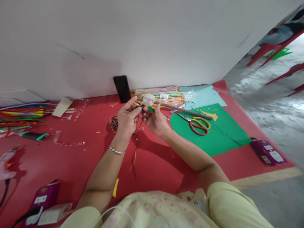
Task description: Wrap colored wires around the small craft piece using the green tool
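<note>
Up above the red mat (71,158), a grey stick (182,110) with a white ball (148,99) on its end is held by two hands. Fingers of the left hand (127,118) and right hand (155,120) are pinched shut around it. Thin threads (135,152) are seen hanging below.

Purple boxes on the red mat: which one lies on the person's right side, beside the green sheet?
The purple box near the mat's right edge, just past the green sheet. The other purple box lies at the lower left, by the person's left elbow.
</note>
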A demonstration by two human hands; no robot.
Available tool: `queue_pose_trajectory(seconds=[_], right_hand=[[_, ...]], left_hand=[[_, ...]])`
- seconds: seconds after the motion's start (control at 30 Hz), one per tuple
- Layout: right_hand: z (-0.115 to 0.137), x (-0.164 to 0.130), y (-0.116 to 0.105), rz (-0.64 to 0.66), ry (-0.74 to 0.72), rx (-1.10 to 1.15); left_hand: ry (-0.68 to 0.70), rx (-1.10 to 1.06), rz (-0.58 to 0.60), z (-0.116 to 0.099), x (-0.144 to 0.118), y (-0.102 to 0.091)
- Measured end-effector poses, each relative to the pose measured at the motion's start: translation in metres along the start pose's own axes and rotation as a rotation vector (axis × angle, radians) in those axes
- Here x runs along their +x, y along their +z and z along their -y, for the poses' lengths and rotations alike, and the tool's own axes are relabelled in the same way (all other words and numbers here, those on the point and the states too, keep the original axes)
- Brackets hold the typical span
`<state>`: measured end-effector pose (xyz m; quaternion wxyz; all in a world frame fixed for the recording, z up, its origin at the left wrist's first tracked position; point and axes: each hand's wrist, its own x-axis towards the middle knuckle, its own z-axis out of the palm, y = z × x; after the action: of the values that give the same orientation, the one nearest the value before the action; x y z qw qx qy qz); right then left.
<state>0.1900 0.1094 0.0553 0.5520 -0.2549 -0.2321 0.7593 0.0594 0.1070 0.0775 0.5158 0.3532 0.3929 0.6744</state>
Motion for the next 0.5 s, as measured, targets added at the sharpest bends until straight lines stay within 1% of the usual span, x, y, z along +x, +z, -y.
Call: queue_pose_trajectory(seconds=[0.1,0.17,0.23,0.3,0.37,0.5], right_hand=[[0.002,0.008,-0.012,0.110,-0.097,-0.116],[0.007,0.014,-0.022,0.218,-0.154,-0.225],[0.013,0.018,-0.032,0.313,-0.209,-0.346],[0.021,0.021,-0.040,0.371,-0.283,-0.458],[0.029,0.021,-0.044,0.415,-0.380,-0.566],[0.045,0.018,-0.043,0.504,-0.559,-0.761]], left_hand=[[-0.190,-0.121,0.082,-0.013,0.003,-0.005],[-0.316,-0.141,0.161,-0.022,0.005,-0.009],[-0.405,-0.131,0.238,-0.029,0.007,-0.015],[-0.441,-0.107,0.284,-0.033,0.009,-0.020],[-0.444,-0.081,0.294,-0.034,0.011,-0.024],[-0.434,-0.036,0.294,-0.035,0.013,-0.029]])
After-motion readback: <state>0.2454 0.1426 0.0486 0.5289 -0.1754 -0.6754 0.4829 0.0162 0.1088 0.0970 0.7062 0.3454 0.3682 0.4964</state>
